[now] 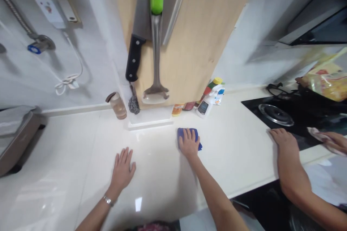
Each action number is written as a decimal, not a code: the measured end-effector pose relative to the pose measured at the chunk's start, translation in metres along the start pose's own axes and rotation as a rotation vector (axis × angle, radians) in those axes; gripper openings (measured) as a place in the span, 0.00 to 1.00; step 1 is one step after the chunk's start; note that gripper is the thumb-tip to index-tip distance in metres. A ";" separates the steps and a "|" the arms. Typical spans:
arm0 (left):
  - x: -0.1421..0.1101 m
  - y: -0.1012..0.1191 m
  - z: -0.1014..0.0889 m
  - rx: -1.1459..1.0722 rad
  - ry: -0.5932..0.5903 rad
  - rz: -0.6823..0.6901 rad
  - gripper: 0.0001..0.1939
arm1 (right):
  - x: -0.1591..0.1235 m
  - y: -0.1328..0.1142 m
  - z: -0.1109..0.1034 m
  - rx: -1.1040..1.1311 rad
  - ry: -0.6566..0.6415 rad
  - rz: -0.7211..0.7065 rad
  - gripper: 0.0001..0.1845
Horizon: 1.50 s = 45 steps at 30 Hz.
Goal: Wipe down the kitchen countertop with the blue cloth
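Note:
My left hand point(122, 169) lies flat on the white countertop point(81, 158), fingers stretched out and holding nothing. My right hand point(189, 143) presses down on a blue cloth point(197, 138) spread on the counter, fingers laid over it. The cloth sits just in front of a white board point(151, 119) at the foot of a wooden panel.
Another person's hand point(283, 139) rests at the edge of a black stove point(276, 113) to the right; their other hand point(332, 141) holds a cloth. Bottles point(208, 101), a jar point(118, 105), a hanging knife point(134, 59) and a spatula point(156, 43) stand behind. A sink point(16, 137) is at left.

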<state>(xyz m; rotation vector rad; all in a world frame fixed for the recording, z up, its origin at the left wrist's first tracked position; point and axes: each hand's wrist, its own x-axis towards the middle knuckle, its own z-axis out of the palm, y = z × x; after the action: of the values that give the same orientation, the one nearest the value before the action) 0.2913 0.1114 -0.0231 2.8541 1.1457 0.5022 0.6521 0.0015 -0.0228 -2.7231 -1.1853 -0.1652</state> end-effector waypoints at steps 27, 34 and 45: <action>-0.009 -0.029 -0.017 -0.109 -0.117 -0.019 0.29 | -0.204 0.063 -0.051 -0.045 -0.092 0.041 0.32; -0.063 -0.138 -0.061 -0.044 -0.049 -0.461 0.32 | -0.172 0.081 -0.032 -0.012 0.027 0.362 0.35; -0.088 -0.157 -0.066 -0.026 0.106 -0.517 0.36 | -0.175 -0.066 -0.026 -0.036 -0.020 0.178 0.34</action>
<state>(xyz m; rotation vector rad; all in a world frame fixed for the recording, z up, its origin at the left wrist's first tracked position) 0.1069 0.1597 -0.0077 2.3854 1.7933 0.6257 0.4842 -0.0843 -0.0190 -2.8497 -0.9467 -0.1377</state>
